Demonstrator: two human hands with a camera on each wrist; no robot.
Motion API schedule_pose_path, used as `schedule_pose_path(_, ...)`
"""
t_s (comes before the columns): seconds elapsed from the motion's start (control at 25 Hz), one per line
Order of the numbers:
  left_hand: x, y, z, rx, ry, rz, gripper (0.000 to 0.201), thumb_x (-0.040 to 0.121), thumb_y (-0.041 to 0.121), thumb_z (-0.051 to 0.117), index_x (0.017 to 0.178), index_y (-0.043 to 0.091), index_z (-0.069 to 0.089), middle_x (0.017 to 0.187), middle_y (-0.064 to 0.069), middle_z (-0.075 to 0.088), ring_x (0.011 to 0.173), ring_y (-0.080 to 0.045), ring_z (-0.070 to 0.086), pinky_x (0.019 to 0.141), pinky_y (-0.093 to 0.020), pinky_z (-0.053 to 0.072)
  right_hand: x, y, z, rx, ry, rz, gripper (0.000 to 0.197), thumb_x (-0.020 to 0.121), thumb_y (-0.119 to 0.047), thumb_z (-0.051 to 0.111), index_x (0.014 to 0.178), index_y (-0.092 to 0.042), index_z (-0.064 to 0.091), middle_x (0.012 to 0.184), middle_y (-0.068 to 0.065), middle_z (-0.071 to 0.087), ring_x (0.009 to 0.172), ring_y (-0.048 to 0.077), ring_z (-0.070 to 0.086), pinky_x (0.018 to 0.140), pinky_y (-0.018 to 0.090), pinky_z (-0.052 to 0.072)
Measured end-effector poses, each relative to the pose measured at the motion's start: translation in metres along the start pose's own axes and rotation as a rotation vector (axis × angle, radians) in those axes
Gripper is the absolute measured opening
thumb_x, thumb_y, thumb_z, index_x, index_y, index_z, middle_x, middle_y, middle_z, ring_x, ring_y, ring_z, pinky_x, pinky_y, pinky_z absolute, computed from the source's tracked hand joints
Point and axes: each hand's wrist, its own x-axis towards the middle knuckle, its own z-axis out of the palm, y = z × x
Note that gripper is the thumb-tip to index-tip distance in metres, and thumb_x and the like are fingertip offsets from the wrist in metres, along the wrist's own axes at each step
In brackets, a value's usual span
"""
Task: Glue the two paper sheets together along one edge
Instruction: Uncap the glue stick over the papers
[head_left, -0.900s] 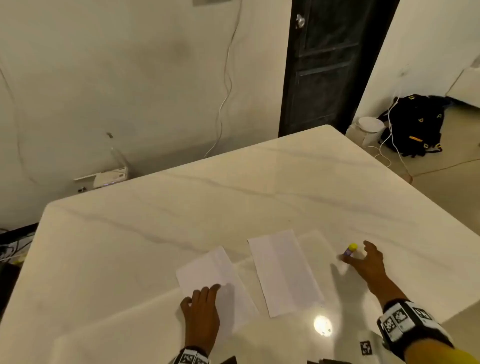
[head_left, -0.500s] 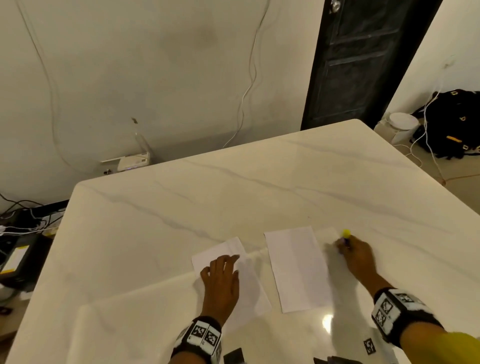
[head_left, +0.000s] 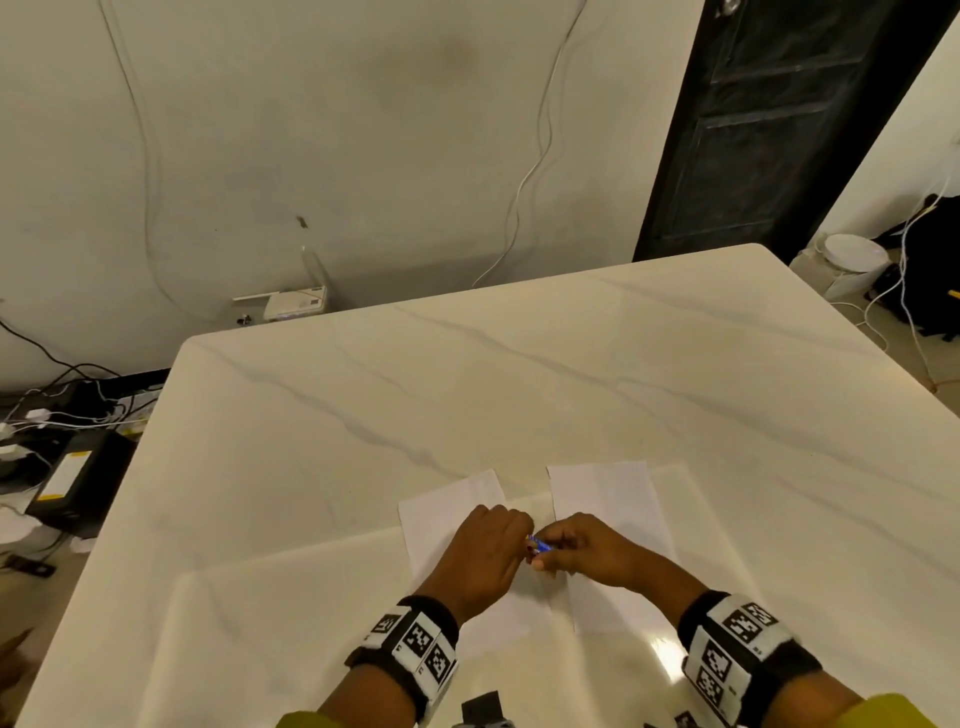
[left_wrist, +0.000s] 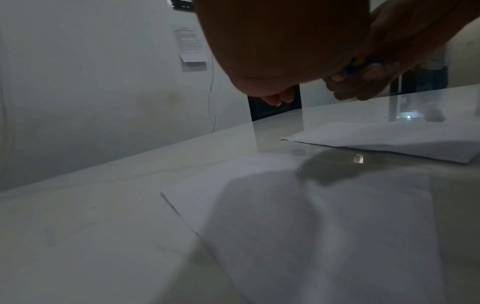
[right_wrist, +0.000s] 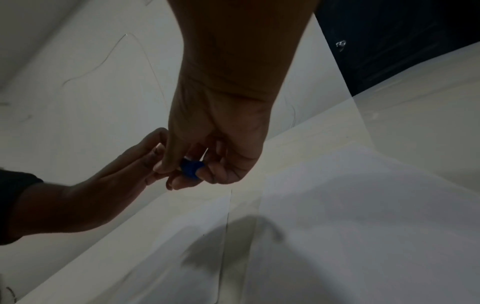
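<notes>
Two white paper sheets lie side by side on the marble table: the left sheet (head_left: 447, 512) and the right sheet (head_left: 605, 493). A small blue glue stick (head_left: 540, 545) is held above the gap between them. My right hand (head_left: 576, 551) grips its blue body (right_wrist: 191, 167). My left hand (head_left: 488, 545) pinches its other end, where a bit of yellow shows (left_wrist: 359, 61). In the left wrist view the left sheet (left_wrist: 285, 205) lies below my hand and the right sheet (left_wrist: 389, 139) beyond it.
The table (head_left: 519, 389) has wide bare marble beyond the sheets. Its left edge drops to cables and a black box (head_left: 78, 478) on the floor. A dark door (head_left: 779, 130) and a bag with a white tub (head_left: 852, 260) stand at the far right.
My right hand picked up the glue stick from the right of the sheets and carried it left to the middle. My left hand left the left sheet and took hold of the stick's end.
</notes>
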Motion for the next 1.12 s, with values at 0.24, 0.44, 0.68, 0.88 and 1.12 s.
schedule_pose_path(0.24,0.001,-0.001,-0.005,-0.162,0.014,-0.495,0.049,0.093,0.048,0.022,0.089,0.011,0.054,0.075,-0.012,0.067,0.069,-0.028,0.061,0.06,-0.032,0.038,0.002,-0.001,0.002,-0.477,0.307,-0.091,0.029,0.08,-0.036,0.065,0.106,-0.022,0.068,0.082,-0.002,0.065,0.079,0.019,0.058,0.07,0.026,0.043)
schedule_pose_path(0.44,0.002,-0.016,-0.019,-0.871,0.182,-0.875,0.02,0.095,0.014,0.044,0.076,0.017,0.047,0.068,-0.004,0.056,0.058,-0.018,0.05,0.054,-0.027,0.044,0.005,0.001,-0.002,-0.057,0.397,-0.065,0.027,0.082,-0.022,0.066,0.108,-0.018,0.064,0.087,-0.003,0.062,0.08,0.017,0.057,0.066,0.016,0.046)
schedule_pose_path(0.68,0.031,0.012,-0.034,-1.228,0.126,-0.865,0.01,0.093,0.012,0.049,0.087,0.014,0.056,0.072,-0.001,0.054,0.057,-0.013,0.044,0.053,-0.023,0.04,0.015,-0.025,0.008,0.566,0.218,0.009,0.013,0.082,-0.005,0.063,0.09,-0.013,0.056,0.082,0.012,0.065,0.06,0.016,0.059,0.055,0.023,0.051)
schedule_pose_path(0.88,0.042,0.014,-0.033,-1.142,0.291,-0.865,0.013,0.09,0.011,0.055,0.084,0.012,0.066,0.072,-0.001,0.065,0.056,-0.007,0.056,0.05,-0.015,0.045,0.02,-0.023,0.015,0.871,0.235,-0.012,0.016,0.084,0.0,0.057,0.099,-0.007,0.061,0.08,0.007,0.069,0.069,0.017,0.069,0.065,0.024,0.059)
schedule_pose_path(1.12,0.052,0.009,-0.04,-1.14,0.294,-0.847,0.021,0.093,0.018,0.051,0.082,0.011,0.067,0.076,0.002,0.066,0.044,-0.003,0.049,0.046,-0.015,0.039,0.022,-0.028,0.019,0.84,0.231,0.019,0.019,0.092,-0.013,0.046,0.079,-0.009,0.059,0.065,0.005,0.059,0.052,0.012,0.059,0.058,0.023,0.056)
